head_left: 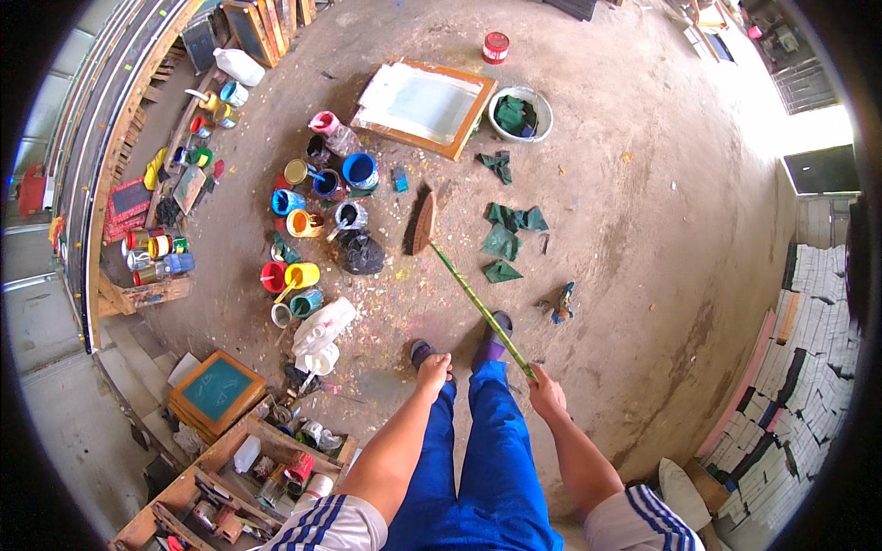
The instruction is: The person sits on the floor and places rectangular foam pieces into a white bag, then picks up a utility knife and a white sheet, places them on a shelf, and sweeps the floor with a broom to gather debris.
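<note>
Sweeping in hand, judging by the broom (464,289): right hand (546,395) wrapped around the top end of the green-and-yellow handle, fingers curled tight on it, shaft running up and to the left to the brown bristle head (424,223) resting on the concrete floor (643,211). Left hand (434,375) off the handle, hanging loose above the left shoe (422,352), fingers folded slackly inward and holding nothing visible. Bristle head planted just beside a crumpled black bag (360,253) and near the cluster of open paint cans (312,225) in blue, yellow, red and green. To the right of the shaft, scattered green rags (508,230) lying well apart from the cans. Beyond the bristles, a wooden-framed printing screen (424,106) flat on the floor, a white basin (520,114) with green cloth inside just beside it, and a red-lidded tub (495,46) farther off. Small flecks and paint chips speckled between the cans and the blue trouser legs (478,450). Probably mid-stroke or at the start of one, with the head at full reach. Next stroke likely calls for care: a pull back toward the feet along the open strip between cans and rags, bristles kept low, head steered clear of the bag and the open cans, since a sideways knock could tip paint. Second hand on the shaft would give steadier control.
</note>
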Demonstrator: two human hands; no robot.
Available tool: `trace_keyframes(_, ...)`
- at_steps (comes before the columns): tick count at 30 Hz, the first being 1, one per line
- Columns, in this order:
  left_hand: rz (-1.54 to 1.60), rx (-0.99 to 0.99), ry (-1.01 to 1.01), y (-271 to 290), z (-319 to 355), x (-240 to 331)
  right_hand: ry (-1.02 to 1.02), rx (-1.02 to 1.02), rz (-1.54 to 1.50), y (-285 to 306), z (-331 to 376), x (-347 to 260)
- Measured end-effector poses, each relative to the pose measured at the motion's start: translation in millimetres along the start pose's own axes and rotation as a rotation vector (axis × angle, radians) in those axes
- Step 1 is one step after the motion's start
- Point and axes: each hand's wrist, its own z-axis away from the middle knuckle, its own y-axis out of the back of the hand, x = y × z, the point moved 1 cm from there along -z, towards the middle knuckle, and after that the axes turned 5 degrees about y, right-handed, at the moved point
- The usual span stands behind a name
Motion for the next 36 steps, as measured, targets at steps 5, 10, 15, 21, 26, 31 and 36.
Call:
trace_keyframes(5, -0.080, -0.051, -0.080, -27, 2, 28, -0.036, 0.046, -0.011, 19, -53, -22)
trace_keyframes(10, -0.112, -0.048, -0.071, -48, 6, 43, -0.168, 0.138, -0.056, 54, -15, 4)
trace_keyframes(15, -0.145, -0.067, -0.101, -68, 5, 43, -0.183, 0.099, -0.076, 74, -20, 2)
trace_keyframes(21, -0.228, -0.091, -0.093, -86, 23, 55, -0.054, 0.176, -0.084, 116, -128, -52)
trace_keyframes(26, -0.264, -0.040, -0.070, -80, 26, 52, -0.094, 0.199, -0.136, 109, -117, -25)
trace_keyframes(31, -0.281, -0.029, -0.077, -95, 28, 53, -0.198, 0.176, -0.228, 108, -24, 19)
trace_keyframes(36, -0.412, -0.039, -0.100, -122, 20, 66, -0.214, 0.073, -0.197, 131, -31, 14)
